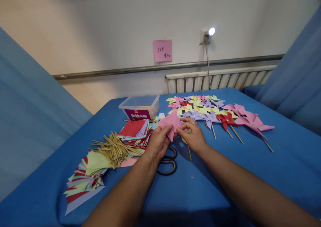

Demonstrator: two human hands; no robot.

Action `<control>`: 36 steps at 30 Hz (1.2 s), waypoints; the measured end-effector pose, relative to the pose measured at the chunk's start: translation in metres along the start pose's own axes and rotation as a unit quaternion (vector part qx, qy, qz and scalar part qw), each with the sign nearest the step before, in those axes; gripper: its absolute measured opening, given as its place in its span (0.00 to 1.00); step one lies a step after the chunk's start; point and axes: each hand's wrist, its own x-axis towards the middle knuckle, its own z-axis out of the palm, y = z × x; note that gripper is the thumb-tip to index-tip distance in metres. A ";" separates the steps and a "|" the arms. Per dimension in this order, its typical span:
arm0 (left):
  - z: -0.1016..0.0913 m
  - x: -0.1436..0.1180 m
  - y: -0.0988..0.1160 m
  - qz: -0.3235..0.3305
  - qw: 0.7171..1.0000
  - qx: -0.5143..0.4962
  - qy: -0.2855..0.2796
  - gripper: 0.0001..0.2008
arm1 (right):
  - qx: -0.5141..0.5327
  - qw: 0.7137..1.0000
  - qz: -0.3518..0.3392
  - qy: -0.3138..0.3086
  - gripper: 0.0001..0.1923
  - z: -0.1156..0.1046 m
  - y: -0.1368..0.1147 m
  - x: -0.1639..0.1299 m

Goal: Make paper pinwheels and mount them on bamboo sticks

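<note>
A pink paper sheet (173,120), partly folded, is held up over the table between my two hands. My left hand (160,138) grips its lower left side with the thumb on top. On its right edge, my right hand (192,133) pinches the paper between thumb and fingertips. Below my left hand lie black-handled scissors (167,167), their blades hidden. Just left of that hand sits a stack of coloured paper squares (134,129). Finished paper pinwheels (210,117) on sticks lie beyond my right hand.
A heap of thin wooden sticks (115,150) and a fanned pile of coloured paper (86,177) lie at left on the blue-covered table (208,190). A clear plastic box (140,103) stands at the back. Blue curtains (32,120) hang at both sides.
</note>
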 end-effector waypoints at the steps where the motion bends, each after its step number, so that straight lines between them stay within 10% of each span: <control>1: 0.000 0.000 0.000 0.000 1.000 0.001 -0.004 0.13 | 0.000 1.000 0.002 0.001 0.08 0.000 0.000 0.000; 36: -0.002 0.003 -0.006 0.009 0.998 0.060 -0.005 0.17 | 0.001 1.000 0.012 -0.009 0.07 0.001 0.000 -0.001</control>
